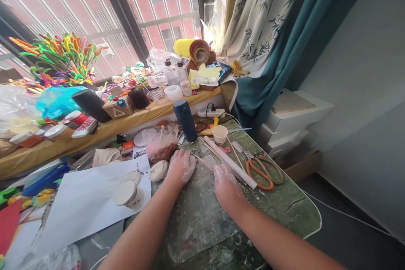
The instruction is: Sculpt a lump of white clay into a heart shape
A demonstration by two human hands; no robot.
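Leaning on the green table (284, 206): two hands, dusted white.
A white clay lump (158, 170) lies just beside the left hand (181, 166), its fingers flat and together. A thin pink stick (204, 162) reaches the right hand (225, 185), whose fingers are curled; I cannot tell if they grip it.

A green marble-patterned tabletop (284, 211) carries a clear plastic sheet (196, 219), orange-handled scissors (262, 173), a long white rolling stick (230, 162), a small paper cup (220, 134) and a white sheet of paper (82, 206).
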